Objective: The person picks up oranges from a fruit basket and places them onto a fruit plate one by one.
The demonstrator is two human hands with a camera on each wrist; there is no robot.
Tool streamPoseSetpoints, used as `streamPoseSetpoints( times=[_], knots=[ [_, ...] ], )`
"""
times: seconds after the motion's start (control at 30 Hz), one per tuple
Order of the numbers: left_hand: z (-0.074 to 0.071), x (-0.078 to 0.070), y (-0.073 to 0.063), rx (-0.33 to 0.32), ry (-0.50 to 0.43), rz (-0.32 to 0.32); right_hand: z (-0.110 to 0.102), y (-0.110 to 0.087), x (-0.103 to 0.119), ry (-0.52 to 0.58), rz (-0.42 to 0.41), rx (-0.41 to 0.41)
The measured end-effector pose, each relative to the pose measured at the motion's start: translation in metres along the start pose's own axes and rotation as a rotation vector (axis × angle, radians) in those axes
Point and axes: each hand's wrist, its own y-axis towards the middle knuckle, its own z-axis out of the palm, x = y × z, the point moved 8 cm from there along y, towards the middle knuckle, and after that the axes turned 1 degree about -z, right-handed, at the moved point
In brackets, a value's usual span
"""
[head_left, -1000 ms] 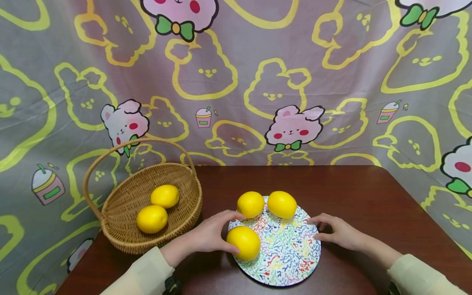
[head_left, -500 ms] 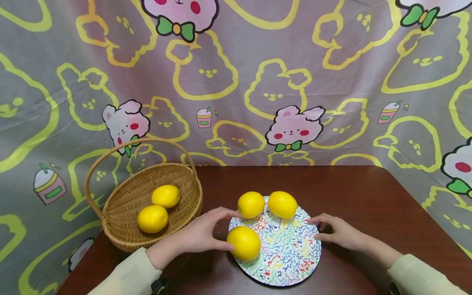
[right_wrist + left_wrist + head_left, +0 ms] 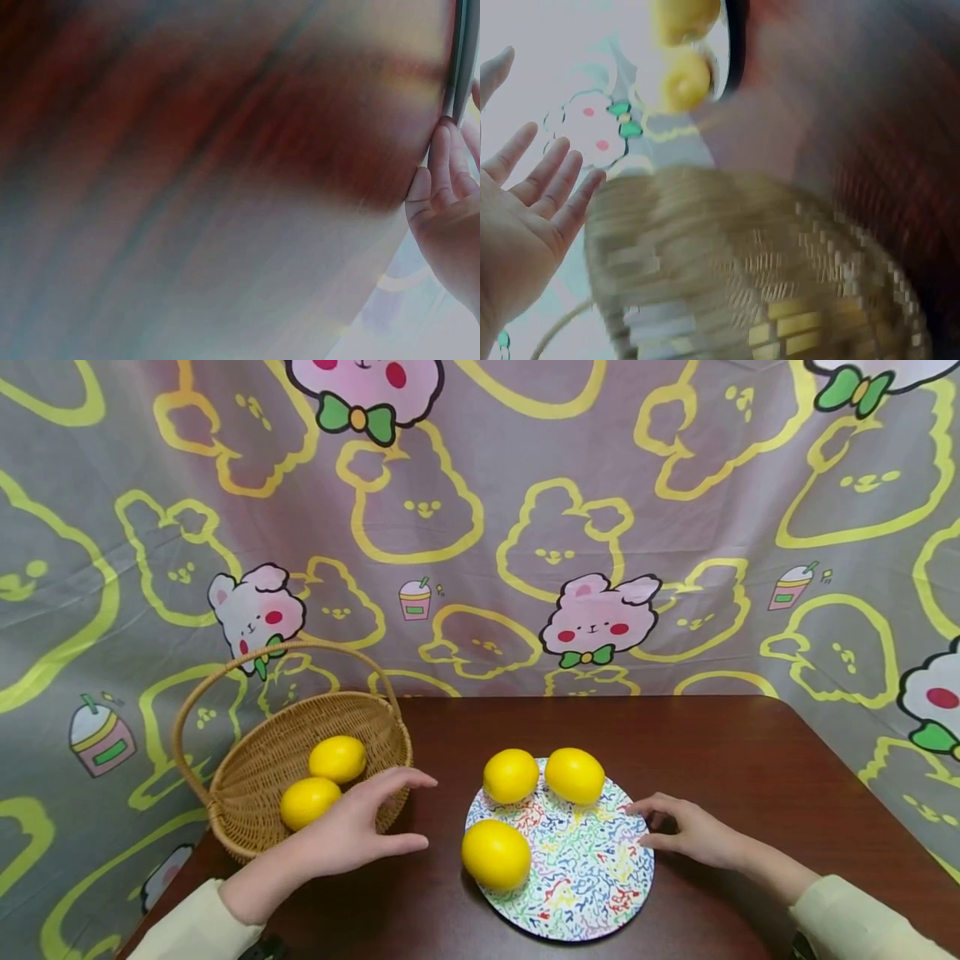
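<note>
In the head view, three yellow lemons sit on a round plate with a colourful squiggle pattern (image 3: 577, 893): a front left lemon (image 3: 495, 854), a back left lemon (image 3: 511, 776) and a back right lemon (image 3: 574, 776). My left hand (image 3: 347, 828), holding nothing, hovers at the basket's front right with thumb and fingers spread apart. The left wrist view has its fingers (image 3: 555, 165) extended. My right hand (image 3: 693, 837) rests its fingertips and thumb on the plate's right rim. Extended fingers (image 3: 441, 161) touch the plate's edge in the right wrist view.
A wicker basket (image 3: 273, 739) with a tall handle (image 3: 197, 693) stands at left, tilted toward me. Inside lie two lemons, one behind (image 3: 337, 759) and one in front (image 3: 307, 802), partly covered by my left hand. Patterned cloth (image 3: 480, 527) hangs behind the brown table (image 3: 720, 752).
My left hand has let go of the front left lemon and moved left, away from the plate toward the basket. The lemons, the plate and my right hand have stayed put.
</note>
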Motion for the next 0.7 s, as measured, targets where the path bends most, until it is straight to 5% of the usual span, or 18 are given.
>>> streamPoseSetpoints(
  times=[0.2,0.33,0.7],
  knots=[
    [-0.025,0.009,-0.01,-0.063,-0.019,-0.047,0.0,0.0,-0.002,0.002,0.017,0.009],
    [-0.038,0.014,-0.013,-0.095,-0.005,-0.007,0.0,0.001,-0.003,-0.004,0.03,0.013],
    [-0.057,0.039,-0.019,-0.108,-0.006,-0.055,0.002,0.001,0.0,0.03,0.029,0.02]
  ],
)
